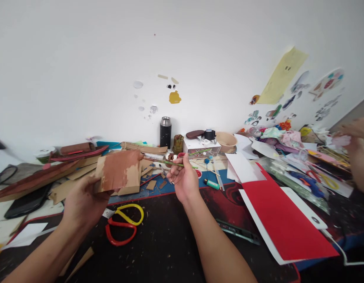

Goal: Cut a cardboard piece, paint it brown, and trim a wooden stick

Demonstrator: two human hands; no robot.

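Observation:
A cardboard piece (pixel 115 173), partly covered with brown paint, is held up by my left hand (pixel 87 196), thumb on its near face. My right hand (pixel 184 177) is closed on a thin green-handled paintbrush (pixel 162 160). The brush reaches left, its brown tip at the upper right edge of the painted area. Below the cardboard, scissors (pixel 123 222) with red and yellow handles lie on the dark mat.
A black thermos (pixel 165 133), a brown jar (pixel 178 144) and a round bowl (pixel 225 141) stand by the wall. Red paper (pixel 288 220) lies right, a boat-shaped cardboard piece (pixel 37 179) left. Another person's hand (pixel 354 133) is at far right.

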